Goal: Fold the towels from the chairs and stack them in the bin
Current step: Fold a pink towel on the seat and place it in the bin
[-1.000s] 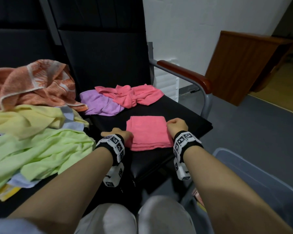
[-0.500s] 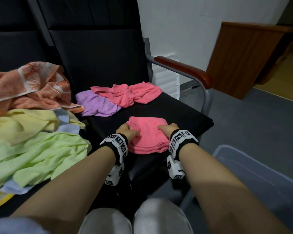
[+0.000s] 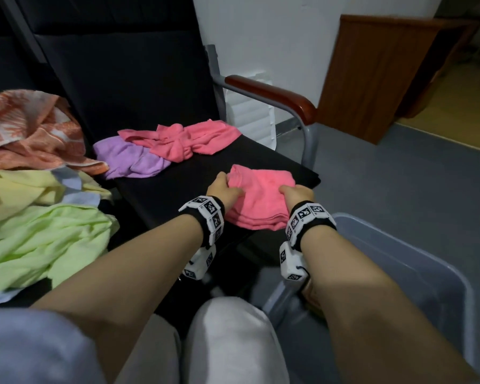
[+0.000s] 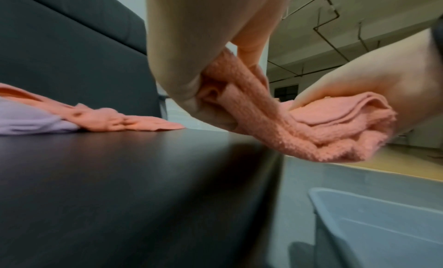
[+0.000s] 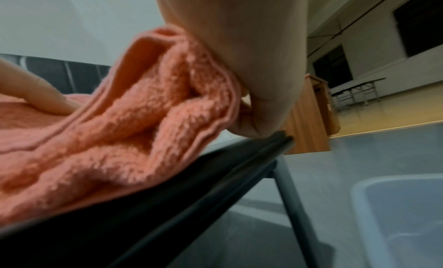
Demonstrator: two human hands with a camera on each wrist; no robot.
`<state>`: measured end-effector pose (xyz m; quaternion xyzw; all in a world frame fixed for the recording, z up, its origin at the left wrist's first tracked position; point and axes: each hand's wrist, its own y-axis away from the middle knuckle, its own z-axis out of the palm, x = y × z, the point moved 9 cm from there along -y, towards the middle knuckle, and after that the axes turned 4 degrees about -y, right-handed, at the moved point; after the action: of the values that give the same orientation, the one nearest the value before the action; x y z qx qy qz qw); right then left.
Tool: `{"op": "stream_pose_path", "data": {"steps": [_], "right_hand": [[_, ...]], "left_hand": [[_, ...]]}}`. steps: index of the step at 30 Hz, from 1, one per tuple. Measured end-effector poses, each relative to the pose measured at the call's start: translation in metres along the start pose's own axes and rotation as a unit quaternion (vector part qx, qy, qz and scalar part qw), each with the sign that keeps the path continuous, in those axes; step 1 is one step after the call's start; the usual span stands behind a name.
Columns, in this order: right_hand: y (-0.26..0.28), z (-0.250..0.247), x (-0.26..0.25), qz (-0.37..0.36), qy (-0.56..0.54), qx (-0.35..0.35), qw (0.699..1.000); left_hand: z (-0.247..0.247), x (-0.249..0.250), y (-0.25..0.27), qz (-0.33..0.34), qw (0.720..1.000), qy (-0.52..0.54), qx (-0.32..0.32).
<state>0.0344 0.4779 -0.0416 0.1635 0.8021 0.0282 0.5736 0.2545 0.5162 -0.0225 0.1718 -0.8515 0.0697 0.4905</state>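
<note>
A folded pink towel (image 3: 261, 195) hangs just above the front right corner of the black chair seat (image 3: 183, 195). My left hand (image 3: 225, 189) grips its left side and my right hand (image 3: 295, 194) grips its right side. In the left wrist view the folded pink towel (image 4: 311, 132) sags between both hands, clear of the seat edge. In the right wrist view the towel (image 5: 134, 132) bunches under my right palm. A grey plastic bin (image 3: 416, 267) stands on the floor to the right, below the chair.
An unfolded pink towel (image 3: 189, 139) and a purple one (image 3: 128, 159) lie at the back of the seat. Orange (image 3: 31, 134), yellow (image 3: 25, 189) and green (image 3: 39, 239) towels pile on the left chair. A wooden armrest (image 3: 272, 95) is at the right.
Both hands moved from resting beside the flat towel to gripping its sides. They have raised it and carried it right, toward the seat's front corner.
</note>
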Motion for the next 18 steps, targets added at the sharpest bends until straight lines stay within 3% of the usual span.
{"op": "stream_pose_path", "data": {"steps": [9, 18], "right_hand": [[-0.008, -0.104, 0.069, 0.04, -0.05, 0.076, 0.995], [-0.018, -0.184, 0.157, 0.106, -0.006, 0.103, 0.989]], "left_hand": [[0.103, 0.026, 0.023, -0.02, 0.996, 0.067, -0.06], [0.221, 0.023, 0.051, -0.044, 0.985, 0.076, -0.148]]}}
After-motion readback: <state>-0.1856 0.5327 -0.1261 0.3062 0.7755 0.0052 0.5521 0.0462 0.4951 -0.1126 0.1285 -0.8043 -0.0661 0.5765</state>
